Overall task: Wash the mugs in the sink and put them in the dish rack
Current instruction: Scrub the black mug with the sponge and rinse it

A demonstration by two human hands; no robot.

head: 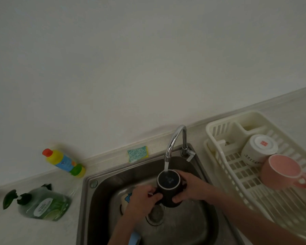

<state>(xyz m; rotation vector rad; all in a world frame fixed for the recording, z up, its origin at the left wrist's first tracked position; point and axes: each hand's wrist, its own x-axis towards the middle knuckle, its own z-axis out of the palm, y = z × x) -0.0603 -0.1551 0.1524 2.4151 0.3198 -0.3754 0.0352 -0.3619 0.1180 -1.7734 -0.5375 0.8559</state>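
Left hand [141, 198]: lower centre, grips dark mug [169, 187].
Right hand [189, 187]: wrapped around the mug.
Faucet [175, 140]: water running onto mug's base.
Dish rack [219, 156]: right, two mugs inside.

The left hand [143, 198] is hiding most of a white mug [126, 200] in the sink [102, 175]. The frame edge is cropping the dish rack [219, 156], and a blue object [134, 238] at the bottom is being cut off too.

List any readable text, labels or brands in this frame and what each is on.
None can be read for certain.
Green soap bottle: white label with print, too blurred.
Yellow bottle: blue label, no legible words.
White mug in the dish rack: red square mark on its base and dark print on its side, both too small.
Dark mug under the tap: faint mark on its base, unreadable.
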